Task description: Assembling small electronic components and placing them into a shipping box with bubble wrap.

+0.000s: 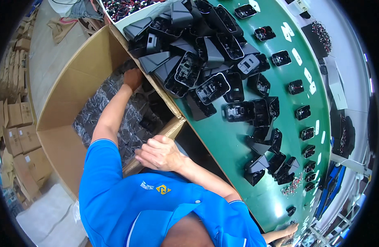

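My left hand (133,79) reaches deep into a tall cardboard box (68,88), close to its wall beside the table. Its fingers are hidden, so what it touches cannot be made out. Under my left arm lie dark parts in clear plastic wrapping (111,103), filling the lower part of the box. My right hand (158,153) is closed around the near rim of the box, knuckles up. Right beside the box, on the green table, rises a jumbled pile of black plastic housings (214,88), some showing their hollow insides.
A row of single black housings (296,87) runs along the table's (214,140) far side, with white pieces (307,75) beside it. Small wired parts (292,185) lie nearer. A white bin of wires (125,10) stands at the back. Another person's hand (291,229) shows lower right.
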The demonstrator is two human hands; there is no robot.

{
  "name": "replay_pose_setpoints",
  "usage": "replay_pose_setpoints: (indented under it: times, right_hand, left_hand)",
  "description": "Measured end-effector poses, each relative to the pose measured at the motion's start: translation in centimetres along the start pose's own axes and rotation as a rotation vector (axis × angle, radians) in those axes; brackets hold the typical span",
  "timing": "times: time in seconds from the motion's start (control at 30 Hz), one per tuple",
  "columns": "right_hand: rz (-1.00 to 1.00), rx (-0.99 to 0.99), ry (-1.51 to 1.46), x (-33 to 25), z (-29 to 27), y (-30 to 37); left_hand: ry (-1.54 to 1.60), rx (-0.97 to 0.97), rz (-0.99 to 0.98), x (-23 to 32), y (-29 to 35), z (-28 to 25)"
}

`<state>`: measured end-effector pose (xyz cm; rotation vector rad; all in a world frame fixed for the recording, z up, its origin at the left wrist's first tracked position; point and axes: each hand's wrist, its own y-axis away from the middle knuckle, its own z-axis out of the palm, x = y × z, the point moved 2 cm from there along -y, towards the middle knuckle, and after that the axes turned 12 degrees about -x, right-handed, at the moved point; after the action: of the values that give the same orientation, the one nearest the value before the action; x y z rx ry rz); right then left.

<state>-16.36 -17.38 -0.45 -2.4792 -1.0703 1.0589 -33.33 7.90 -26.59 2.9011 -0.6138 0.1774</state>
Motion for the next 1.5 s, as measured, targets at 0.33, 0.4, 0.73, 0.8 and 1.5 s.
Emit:
replay_pose_setpoints:
  times: [0.33, 0.4, 0.73, 0.8, 1.5]
  right_hand:
    - [0.018, -0.007, -0.014, 0.3, 0.1, 0.3]
    - [0.03, -0.026, -0.021, 0.3, 0.1, 0.3]
    - [0.029, -0.004, -0.021, 0.1, 0.5, 0.3]
    - [0.037, 0.005, -0.005, 0.2, 0.4, 0.3]
    - [0.182, 0.132, -0.508, -0.1, -1.9, -0.4]
  left_hand:
    - [0.938, 0.033, -0.278, 2.0, 4.2, -9.5]
    - [0.83, 0.015, -0.342, -0.2, 4.6, -9.0]
    - [0.079, -0.098, -0.338, -3.2, -1.0, -2.2]
    - [-0.076, -0.166, -0.301, -2.3, -2.2, -1.8]
    - [0.896, 0.024, 0.059, 5.7, 9.2, -23.3]
